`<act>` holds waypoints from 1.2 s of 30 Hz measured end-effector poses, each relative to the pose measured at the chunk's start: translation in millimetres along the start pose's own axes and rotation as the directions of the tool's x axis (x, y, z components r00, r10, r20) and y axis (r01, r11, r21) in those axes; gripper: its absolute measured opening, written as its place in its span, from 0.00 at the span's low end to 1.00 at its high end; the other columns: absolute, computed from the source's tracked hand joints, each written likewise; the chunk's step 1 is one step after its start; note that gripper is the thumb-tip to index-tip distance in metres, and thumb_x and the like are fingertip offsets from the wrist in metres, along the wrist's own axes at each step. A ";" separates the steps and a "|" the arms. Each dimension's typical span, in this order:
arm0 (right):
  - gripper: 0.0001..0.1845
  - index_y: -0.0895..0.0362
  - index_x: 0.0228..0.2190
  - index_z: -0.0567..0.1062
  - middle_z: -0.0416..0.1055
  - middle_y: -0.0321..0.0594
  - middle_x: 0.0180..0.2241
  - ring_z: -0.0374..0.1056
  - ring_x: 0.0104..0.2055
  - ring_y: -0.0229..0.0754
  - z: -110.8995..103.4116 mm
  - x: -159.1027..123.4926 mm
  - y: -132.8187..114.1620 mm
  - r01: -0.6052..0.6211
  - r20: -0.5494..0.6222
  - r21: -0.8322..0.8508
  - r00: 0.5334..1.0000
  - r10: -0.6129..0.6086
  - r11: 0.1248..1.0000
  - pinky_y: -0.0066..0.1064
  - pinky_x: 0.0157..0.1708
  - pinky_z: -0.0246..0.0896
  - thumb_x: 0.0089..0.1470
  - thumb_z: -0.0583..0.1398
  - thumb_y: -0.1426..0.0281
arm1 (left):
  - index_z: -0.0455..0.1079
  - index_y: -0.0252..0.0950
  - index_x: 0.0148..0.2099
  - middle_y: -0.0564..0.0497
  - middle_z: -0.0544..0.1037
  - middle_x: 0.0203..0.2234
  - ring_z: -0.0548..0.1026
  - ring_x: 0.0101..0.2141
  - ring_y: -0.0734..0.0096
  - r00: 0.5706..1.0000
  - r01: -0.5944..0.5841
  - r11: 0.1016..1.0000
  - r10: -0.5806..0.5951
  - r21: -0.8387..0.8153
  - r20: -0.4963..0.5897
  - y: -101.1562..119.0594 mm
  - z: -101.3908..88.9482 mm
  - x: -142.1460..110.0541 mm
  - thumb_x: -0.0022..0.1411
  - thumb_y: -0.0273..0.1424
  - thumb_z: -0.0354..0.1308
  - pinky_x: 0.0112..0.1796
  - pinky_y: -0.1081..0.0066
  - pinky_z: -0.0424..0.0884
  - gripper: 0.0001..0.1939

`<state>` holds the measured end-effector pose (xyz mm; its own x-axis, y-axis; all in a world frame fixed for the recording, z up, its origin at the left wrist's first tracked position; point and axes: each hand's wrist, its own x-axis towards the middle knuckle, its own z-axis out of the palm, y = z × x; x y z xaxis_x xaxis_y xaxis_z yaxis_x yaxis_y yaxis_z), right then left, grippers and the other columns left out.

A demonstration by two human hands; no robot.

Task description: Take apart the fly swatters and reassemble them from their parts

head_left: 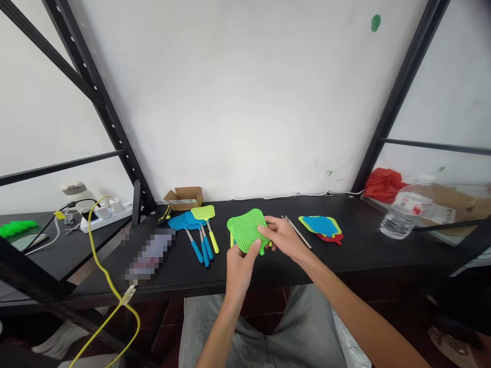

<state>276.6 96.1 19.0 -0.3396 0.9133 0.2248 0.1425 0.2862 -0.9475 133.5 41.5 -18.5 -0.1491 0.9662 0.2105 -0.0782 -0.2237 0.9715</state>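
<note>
Both hands hold a bright green perforated fly swatter head [247, 229] above the black table. My left hand [241, 263] grips its lower left edge, thumb on the front. On its right side, the thumb and fingers of my right hand [283, 236] are closed around the edge near the green stub. Bits of yellow show behind the head, mostly hidden. Several fly swatters lie to the left, blue ones [184, 221] with blue handles and a yellow-green one [203, 212]. Right of my hands are thin metal rods [298, 232] and a stack of loose blue, yellow and red swatter heads [320, 225].
An open cardboard box [186, 198] stands by the wall. A yellow cable [100, 263] hangs over the table's left side, near a blurred flat object [151, 254] and a white power strip [109, 214]. Black shelf posts flank the table; a water bottle [406, 207] leans at right.
</note>
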 end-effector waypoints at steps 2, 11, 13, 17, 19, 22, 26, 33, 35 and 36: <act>0.26 0.56 0.50 0.73 0.78 0.43 0.35 0.68 0.22 0.38 -13.5 -2.7 8.1 0.010 -0.076 0.044 0.997 -0.007 0.999 0.27 0.17 0.58 0.54 0.60 0.55 | 0.72 0.33 0.35 0.58 0.60 0.15 0.57 0.18 0.79 0.990 -0.057 0.985 0.035 0.163 0.133 4.6 -6.7 0.3 0.59 0.48 0.59 0.21 0.76 0.53 0.20; 0.27 0.59 0.53 0.73 0.76 0.57 0.40 0.72 0.41 0.59 -184.2 -24.5 73.1 -0.513 -0.699 -0.557 0.714 -0.036 0.653 0.45 0.38 0.62 0.53 0.54 0.63 | 0.72 0.41 0.38 0.50 0.76 0.29 0.75 0.32 0.62 0.985 0.153 0.224 0.050 0.963 -0.168 31.0 -106.8 16.5 0.63 0.46 0.53 0.29 0.71 0.59 0.15; 0.25 0.55 0.50 0.76 0.76 0.57 0.38 0.72 0.39 0.62 -194.8 -31.6 87.0 -0.601 -0.718 -0.566 0.696 0.022 0.564 0.46 0.35 0.60 0.53 0.53 0.63 | 0.72 0.41 0.38 0.48 0.78 0.32 0.76 0.35 0.58 0.987 0.159 0.125 0.016 0.979 -0.163 26.7 -108.8 18.4 0.62 0.47 0.54 0.31 0.70 0.62 0.16; 0.25 0.51 0.50 0.76 0.74 0.56 0.37 0.71 0.36 0.62 -186.5 -40.9 108.3 -0.619 -0.691 -0.627 0.722 0.030 0.473 0.45 0.32 0.59 0.54 0.52 0.60 | 0.72 0.38 0.38 0.45 0.78 0.33 0.77 0.36 0.55 0.979 0.203 0.036 -0.001 0.978 -0.203 16.6 -96.9 24.0 0.62 0.47 0.54 0.34 0.67 0.65 0.17; 0.24 0.51 0.47 0.78 0.73 0.54 0.40 0.70 0.36 0.59 -181.6 -41.9 116.5 -0.577 -0.650 -0.682 0.760 -0.011 0.449 0.44 0.33 0.60 0.54 0.51 0.60 | 0.72 0.37 0.38 0.43 0.78 0.33 0.77 0.37 0.55 0.978 0.209 0.004 0.008 0.978 -0.209 15.0 -91.4 28.8 0.62 0.46 0.54 0.35 0.66 0.66 0.16; 0.21 0.52 0.42 0.80 0.72 0.53 0.44 0.70 0.39 0.56 -180.9 -41.6 125.0 -0.536 -0.626 -0.711 0.777 -0.063 0.454 0.42 0.35 0.60 0.54 0.52 0.61 | 0.73 0.36 0.39 0.42 0.79 0.35 0.78 0.38 0.53 0.983 0.181 -0.044 0.022 0.982 -0.181 16.0 -85.8 40.2 0.61 0.45 0.55 0.36 0.65 0.68 0.17; 0.21 0.53 0.39 0.81 0.72 0.51 0.45 0.69 0.43 0.54 -183.2 -41.5 129.0 -0.515 -0.634 -0.706 0.765 -0.110 0.486 0.40 0.40 0.61 0.56 0.52 0.59 | 0.75 0.33 0.42 0.38 0.79 0.37 0.77 0.42 0.50 0.985 0.164 -0.110 -0.033 0.980 -0.169 18.7 -77.5 59.1 0.61 0.43 0.55 0.39 0.63 0.69 0.19; 0.19 0.57 0.35 0.80 0.74 0.49 0.40 0.69 0.44 0.54 -176.6 -45.3 120.9 -0.349 -0.624 -0.727 0.694 -0.359 0.591 0.43 0.46 0.61 0.56 0.53 0.59 | 0.75 0.31 0.38 0.37 0.79 0.35 0.77 0.41 0.52 0.982 0.176 -0.098 -0.049 0.979 -0.181 28.0 -76.2 57.1 0.62 0.33 0.51 0.38 0.65 0.68 0.14; 0.18 0.56 0.35 0.79 0.74 0.48 0.40 0.68 0.46 0.53 -168.0 -48.3 109.6 -0.287 -0.639 -0.724 0.622 -0.453 0.628 0.44 0.50 0.59 0.57 0.53 0.61 | 0.74 0.31 0.35 0.38 0.79 0.32 0.78 0.38 0.51 0.986 0.166 -0.092 -0.005 0.982 -0.167 32.2 -79.3 48.0 0.64 0.33 0.48 0.36 0.65 0.67 0.15; 0.17 0.56 0.35 0.78 0.74 0.47 0.40 0.68 0.47 0.53 -160.6 -50.0 101.7 -0.258 -0.650 -0.715 0.587 -0.483 0.649 0.44 0.51 0.58 0.57 0.52 0.62 | 0.73 0.32 0.35 0.38 0.79 0.31 0.78 0.37 0.51 0.986 0.164 -0.090 0.025 0.982 -0.163 34.4 -79.6 43.0 0.65 0.33 0.46 0.35 0.65 0.67 0.16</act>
<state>457.3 126.1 -52.1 0.3364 0.5860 0.7372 0.8452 0.1575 -0.5108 45.9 65.2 15.3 -0.3095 0.9265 0.2141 0.9508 0.3051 0.0546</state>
